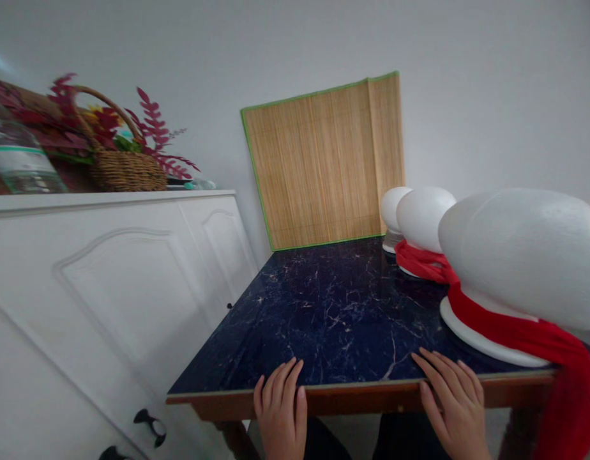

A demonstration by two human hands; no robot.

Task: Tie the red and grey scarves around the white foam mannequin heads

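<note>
My left hand (pixel 281 409) rests on the near edge of the dark blue marbled table (pixel 324 313), fingers apart and holding nothing. Farther right along that edge lies my right hand (pixel 452 402), its fingers also spread with nothing in them. Nearest to it is a large white foam head form (pixel 520 249) on a round base. A red cloth (pixel 506 329) wraps round the base of this form and hangs over the table's edge at the right. Behind stand a second white form (pixel 425 217), with red cloth at its neck, and a third (pixel 393 207).
A bamboo mat (pixel 324 166) with green edging leans on the wall at the table's far end. White cabinets (pixel 132 306) run along the left, bearing a wicker basket (pixel 129 169) with red leaves and a clear bottle (pixel 24 160).
</note>
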